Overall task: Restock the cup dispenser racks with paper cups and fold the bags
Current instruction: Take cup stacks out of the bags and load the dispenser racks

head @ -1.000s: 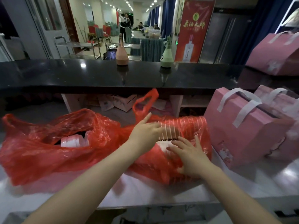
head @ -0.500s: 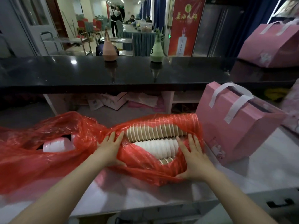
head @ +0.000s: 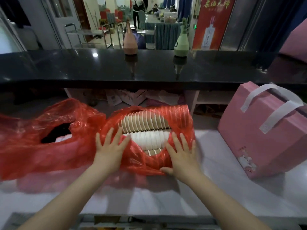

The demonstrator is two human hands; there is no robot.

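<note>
A red plastic bag point(head: 181, 117) lies on the white counter point(head: 207, 188), its mouth spread wide. Inside it I see stacked paper cups lying sideways: a brown stack point(head: 144, 121) above a white stack point(head: 147, 138), with a few more rims below. My left hand point(head: 108, 146) presses flat on the bag's left edge, fingers spread. On the bag's right edge lies my right hand point(head: 180, 155), fingers straight, thumb at the bag's lower fold. A second red bag point(head: 33, 138) lies to the left, with something white showing through its opening.
A pink gift bag point(head: 259, 135) with white handles stands at the right. A raised black countertop point(head: 149, 67) runs across behind, with a pink bottle point(head: 130, 42) and a green bottle point(head: 181, 44) on it. Boxes and papers sit on the shelf beneath it.
My hands have drawn the bag's mouth open, baring the cup stacks. They now lie flat on either side of the opening. The view has shifted right and down.
</note>
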